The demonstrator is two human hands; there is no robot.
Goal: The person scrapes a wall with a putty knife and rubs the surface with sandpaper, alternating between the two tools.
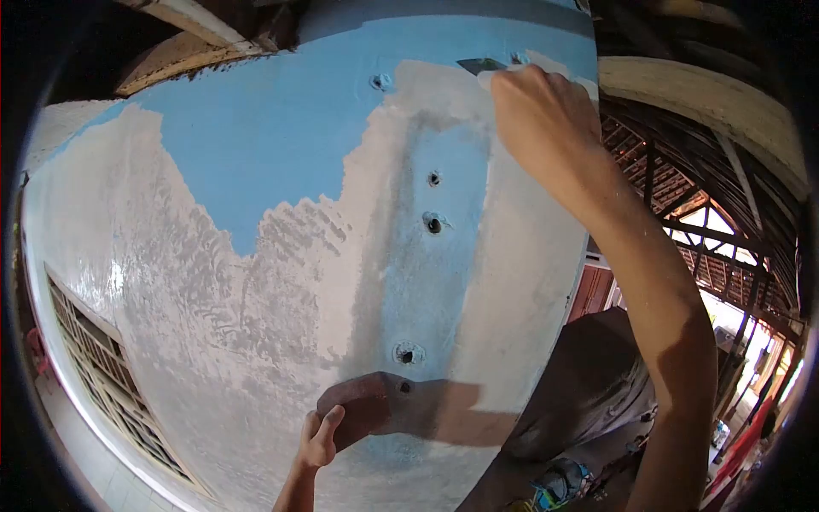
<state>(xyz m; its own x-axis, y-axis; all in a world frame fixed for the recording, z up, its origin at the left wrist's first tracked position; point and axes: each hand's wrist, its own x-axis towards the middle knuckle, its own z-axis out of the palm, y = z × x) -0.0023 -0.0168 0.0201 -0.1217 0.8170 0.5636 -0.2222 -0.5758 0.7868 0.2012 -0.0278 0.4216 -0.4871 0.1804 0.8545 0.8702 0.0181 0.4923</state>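
**Two hands, one high and one low, worked at a blue and grey-white wall**

Your right hand (546,107) was up near the top of the wall (529,230), closed around the grip of a scraper (479,65). Most of the grip was hidden in your curled fingers. The dark blade stuck out to the left at a shallow slant, beside the border where the pale coat met the blue paint (281,102). Holding it close to the blade probably gave you finer control of the edge, and the low slant seemed to suit a flat surface. Whether the edge touched the wall, you could not have told from this view.

Your left hand (319,437) was low and partly closed, pinching a flat reddish-brown piece (358,410) by its near end. The thumb lay along it; the other fingers were mostly out of sight, presumably backing it up. That grip left most of its face uncovered and kept it well apart from the scraper, out of the blade's way. A shadow (469,418) fell just to its right, so its far edge was hard to make out.

Between your hands ran a blue strip (426,282) with several dark holes (434,224), bordered by the pale coat. A window grille (111,375) was at the lower left, and roof timbers (717,235) stood beyond the wall's right edge.
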